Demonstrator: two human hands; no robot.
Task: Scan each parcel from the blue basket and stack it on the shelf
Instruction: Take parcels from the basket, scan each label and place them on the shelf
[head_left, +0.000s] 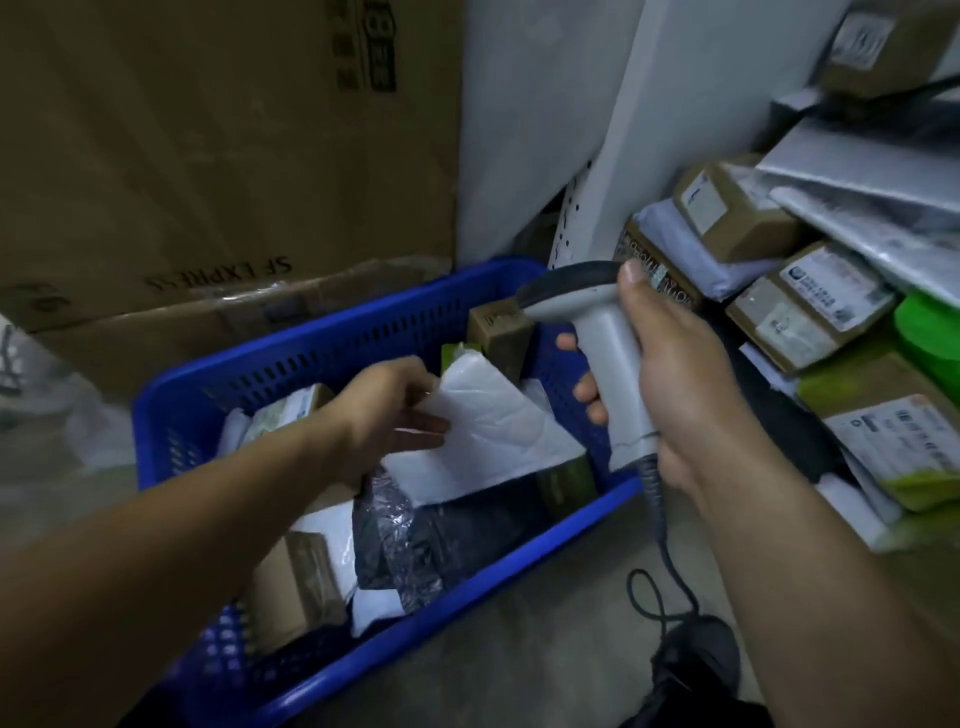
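Centrally, the right hand (685, 384) has its fingers wrapped fully round the handle of the grey scanner (608, 358), thumb raised against its head. The left hand (384, 410) pinches the left edge of the white parcel (493, 431), fingers narrowly parted, above the blue basket (467, 582). Stacked parcels (810, 312) occupy frame right.

Dim, flat, cool indoor light. The white poly mailer (483, 415) at centre is the brightest patch; the black film bag (395, 525) at 6 o'clock shows small glints. Wide-angle distortion tilts the shelf post (618, 156) at 1 o'clock. The cardboard carton (208, 130) at 10 o'clock looks soft.
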